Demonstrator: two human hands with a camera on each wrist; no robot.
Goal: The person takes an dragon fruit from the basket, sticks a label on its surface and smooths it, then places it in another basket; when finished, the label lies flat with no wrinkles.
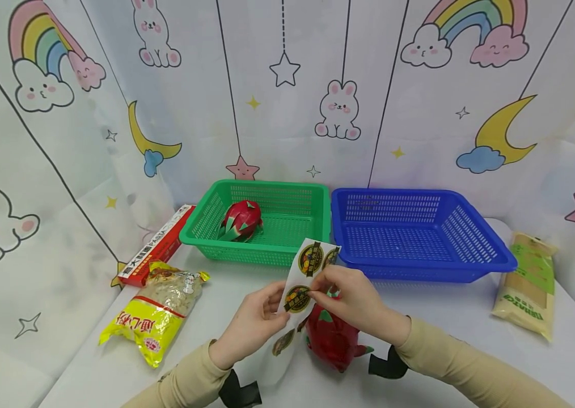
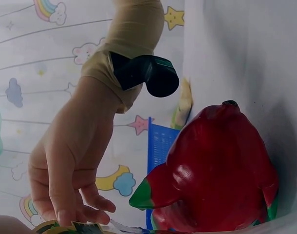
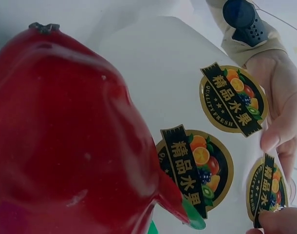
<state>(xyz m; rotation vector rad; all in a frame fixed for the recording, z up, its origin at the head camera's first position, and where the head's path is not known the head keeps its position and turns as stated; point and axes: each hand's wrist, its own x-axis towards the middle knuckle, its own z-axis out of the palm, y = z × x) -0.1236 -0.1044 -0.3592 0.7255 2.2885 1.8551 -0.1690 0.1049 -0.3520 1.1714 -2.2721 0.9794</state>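
Observation:
My left hand (image 1: 254, 317) holds a white sheet of stickers (image 1: 291, 276) by its left edge, thumb in front. My right hand (image 1: 354, 297) pinches the edge of a round black-and-gold fruit sticker (image 1: 297, 299) on that sheet. In the right wrist view, the left thumb presses the sheet's edge beside the stickers, and a right fingertip (image 3: 282, 222) lies on one sticker. Below the right hand a red dragon fruit (image 1: 333, 345) with green-tipped scales rests on the table, partly hidden by hand and sheet. It looms large in the left wrist view.
A green basket (image 1: 262, 256) with another dragon fruit (image 1: 243, 218) stands at the back, beside a blue basket (image 1: 410, 272). On the left lie a red pasta box (image 1: 157, 246) and a yellow bag (image 1: 157, 311). A green-and-tan packet (image 1: 524, 289) lies at the right.

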